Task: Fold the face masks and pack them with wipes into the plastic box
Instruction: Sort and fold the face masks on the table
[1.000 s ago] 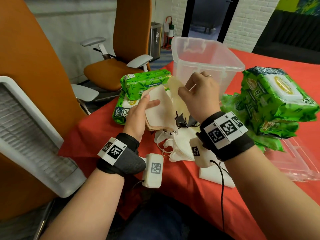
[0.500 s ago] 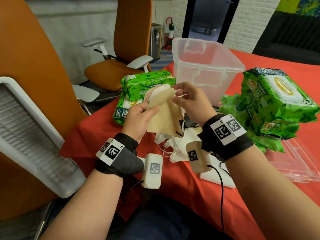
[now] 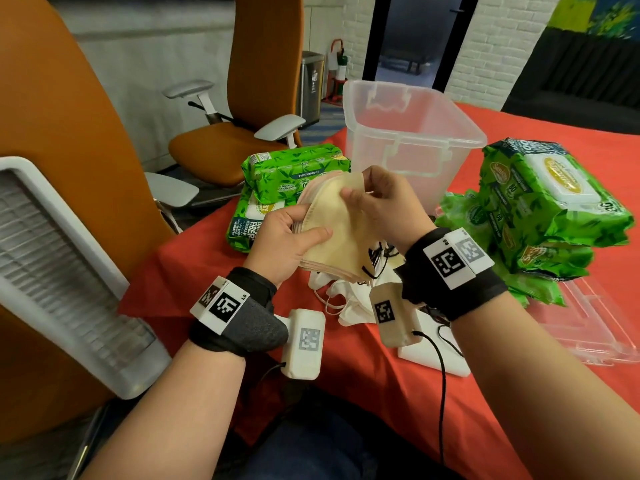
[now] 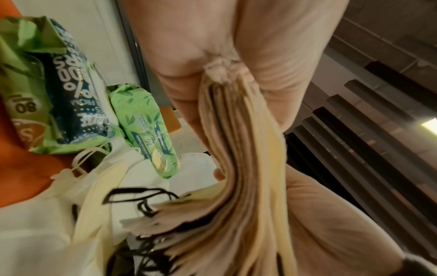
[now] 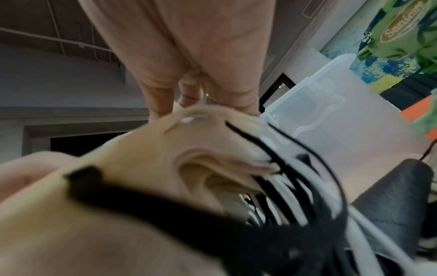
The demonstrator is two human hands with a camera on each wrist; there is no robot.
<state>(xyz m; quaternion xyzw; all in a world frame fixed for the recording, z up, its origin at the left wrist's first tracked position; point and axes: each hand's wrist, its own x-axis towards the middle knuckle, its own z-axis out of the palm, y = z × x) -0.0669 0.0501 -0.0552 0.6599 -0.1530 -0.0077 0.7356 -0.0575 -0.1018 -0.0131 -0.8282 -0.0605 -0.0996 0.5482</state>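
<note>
Centre-left of head view: left hand (image 3: pixel 291 244) grips stack of folded masks (image 3: pixel 332 230), thumb pressed on top. Right hand (image 3: pixel 384 206) pinches upper corner of top mask. Step, likely: squaring folded stack; next move calls for carrying it up to plastic box (image 3: pixel 412 140), apparently empty, upper centre. White masks (image 3: pixel 346 299) lie unfolded on bench (image 3: pixel 381 393). Wipes packs (image 3: pixel 550 209) right: "Sanicare", "80".
</note>
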